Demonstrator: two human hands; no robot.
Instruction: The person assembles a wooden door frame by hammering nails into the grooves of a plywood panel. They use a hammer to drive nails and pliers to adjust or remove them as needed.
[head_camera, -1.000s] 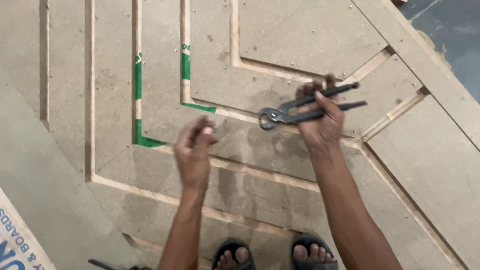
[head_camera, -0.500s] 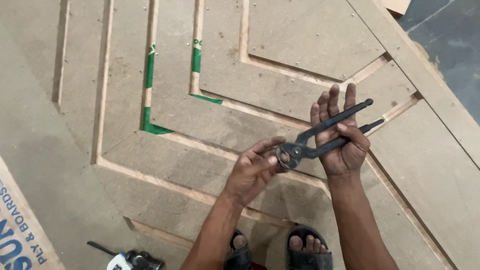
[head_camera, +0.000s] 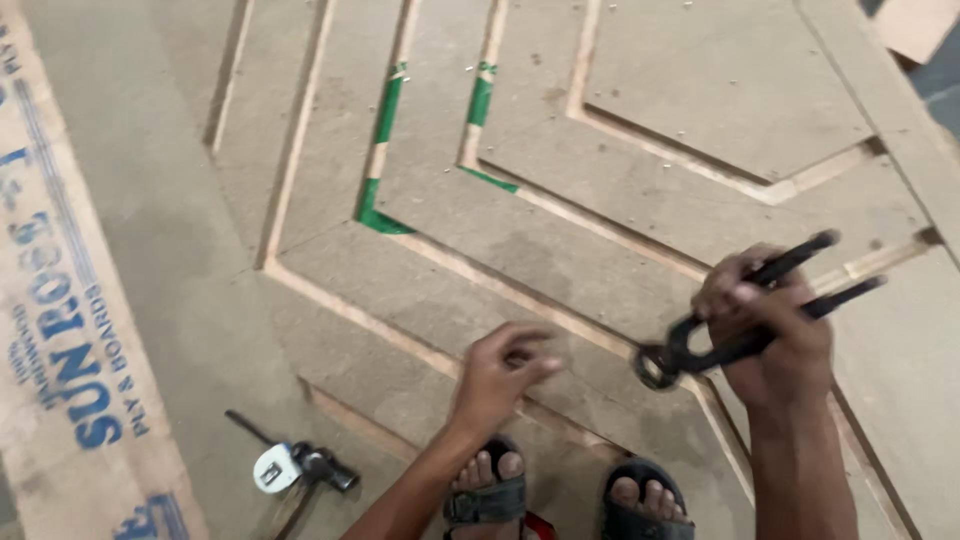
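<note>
Grooved fibreboard panel (head_camera: 560, 250) laid flat underfoot. Right hand (head_camera: 770, 335) closed around black pincers (head_camera: 745, 310), jaws nearly shut, held above a groove. Left hand (head_camera: 500, 375) loosely curled, empty, hovering over the board. Green tape (head_camera: 385, 130) lines grooves beyond. Risk: pincer jaws could slip and gouge the soft groove edge or nip fingers nearby.

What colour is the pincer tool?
Black, seen in the head view: the pincers in the right hand.
</note>
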